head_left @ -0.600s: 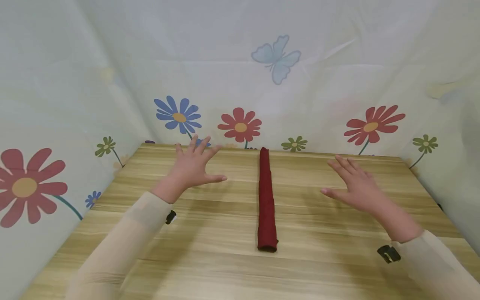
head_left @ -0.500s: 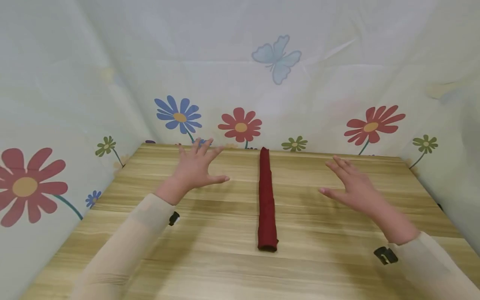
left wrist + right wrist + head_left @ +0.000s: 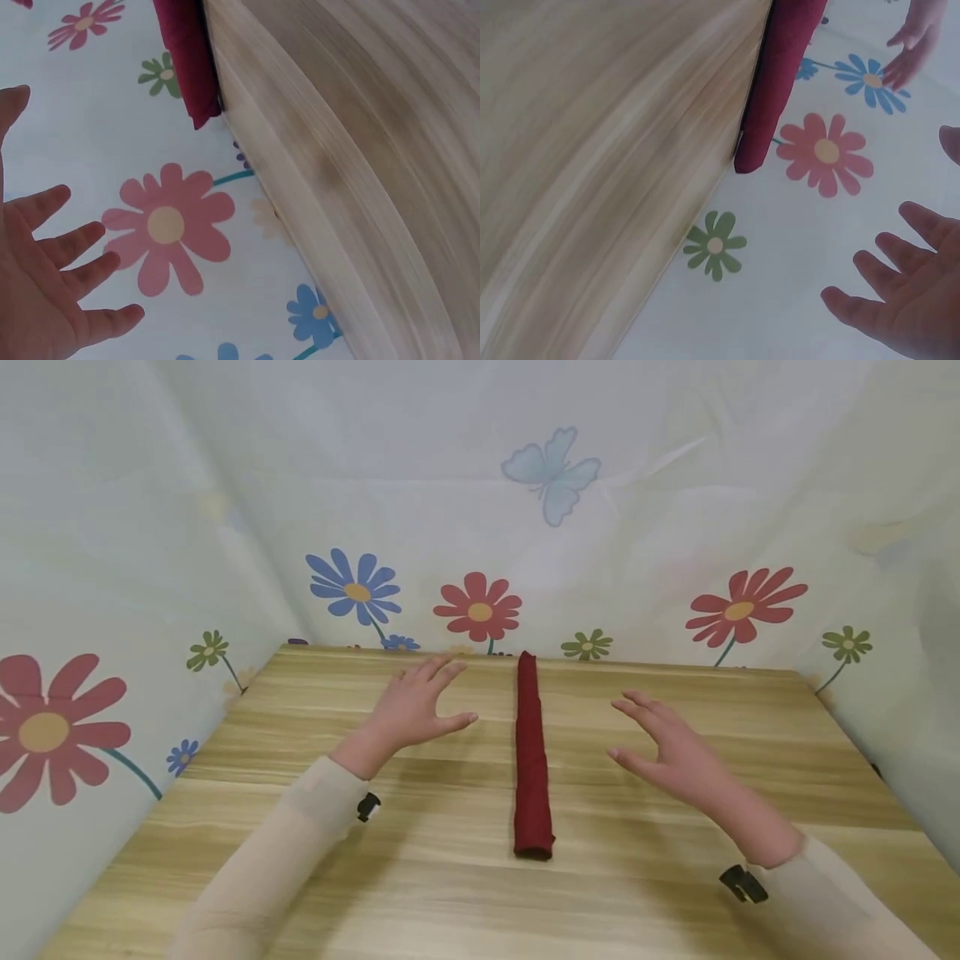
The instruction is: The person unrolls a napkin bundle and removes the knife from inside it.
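A dark red rolled cloth (image 3: 532, 760) lies lengthwise on the wooden table, its far end by the back edge. My left hand (image 3: 408, 710) hovers to its left, fingers spread and touching nothing. To its right, my right hand (image 3: 678, 756) is held above the table with fingers loosely extended, also holding nothing. The left wrist view shows the left hand (image 3: 52, 277) apart from the red cloth (image 3: 187, 60). In the right wrist view the right hand (image 3: 907, 292) is likewise apart from the roll (image 3: 780, 82).
The wooden table (image 3: 420, 893) meets a pale curtain (image 3: 405, 468) printed with flowers and a butterfly, which also rises at both sides. A black band piece (image 3: 368, 807) hangs at the left cuff, another (image 3: 744, 884) at the right.
Both hands have moved inward toward the red roll, the right one farther. The left fingers are less widely spread. The roll lies as before.
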`<action>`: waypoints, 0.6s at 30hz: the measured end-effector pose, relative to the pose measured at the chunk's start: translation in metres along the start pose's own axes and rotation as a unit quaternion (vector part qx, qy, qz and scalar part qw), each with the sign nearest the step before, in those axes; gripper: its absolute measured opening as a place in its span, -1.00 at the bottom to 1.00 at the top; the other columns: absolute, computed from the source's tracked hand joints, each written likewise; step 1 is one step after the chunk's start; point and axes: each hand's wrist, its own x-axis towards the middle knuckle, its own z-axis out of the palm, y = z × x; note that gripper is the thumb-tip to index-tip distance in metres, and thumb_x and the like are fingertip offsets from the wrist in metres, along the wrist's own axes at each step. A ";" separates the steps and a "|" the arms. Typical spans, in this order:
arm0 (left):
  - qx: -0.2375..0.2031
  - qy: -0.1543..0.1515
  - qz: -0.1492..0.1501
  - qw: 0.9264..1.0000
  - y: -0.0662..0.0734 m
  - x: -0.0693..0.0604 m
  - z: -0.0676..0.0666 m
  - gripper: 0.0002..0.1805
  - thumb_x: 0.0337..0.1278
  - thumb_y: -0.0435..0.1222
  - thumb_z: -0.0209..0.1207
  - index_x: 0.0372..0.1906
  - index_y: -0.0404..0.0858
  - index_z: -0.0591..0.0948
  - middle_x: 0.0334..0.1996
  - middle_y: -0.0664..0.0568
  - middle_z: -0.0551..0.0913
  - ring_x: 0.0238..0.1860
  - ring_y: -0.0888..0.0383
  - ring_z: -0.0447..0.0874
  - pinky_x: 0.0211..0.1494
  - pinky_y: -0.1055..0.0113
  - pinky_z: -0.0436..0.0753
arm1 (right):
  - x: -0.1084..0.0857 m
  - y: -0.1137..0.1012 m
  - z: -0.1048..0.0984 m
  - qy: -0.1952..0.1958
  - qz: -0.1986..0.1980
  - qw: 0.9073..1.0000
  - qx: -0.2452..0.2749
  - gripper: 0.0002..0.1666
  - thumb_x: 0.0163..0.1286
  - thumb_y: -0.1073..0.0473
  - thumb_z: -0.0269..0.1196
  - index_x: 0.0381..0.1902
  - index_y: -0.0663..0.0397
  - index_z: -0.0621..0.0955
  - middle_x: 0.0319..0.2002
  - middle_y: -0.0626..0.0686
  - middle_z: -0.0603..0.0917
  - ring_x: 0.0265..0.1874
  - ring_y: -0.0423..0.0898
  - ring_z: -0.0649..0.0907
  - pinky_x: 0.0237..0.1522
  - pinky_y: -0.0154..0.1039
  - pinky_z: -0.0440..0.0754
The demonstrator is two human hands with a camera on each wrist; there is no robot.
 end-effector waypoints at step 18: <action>-0.076 -0.048 0.076 0.993 0.034 0.027 0.017 -0.46 0.40 -0.14 0.24 0.38 -0.24 0.53 0.39 -0.14 0.56 0.46 -0.10 0.48 0.56 0.01 0.44 | 0.018 -0.032 0.037 0.001 -0.095 0.994 0.055 -0.37 0.40 0.15 0.36 0.37 0.18 0.50 0.34 0.23 0.59 0.37 0.25 0.55 0.37 0.26 0.51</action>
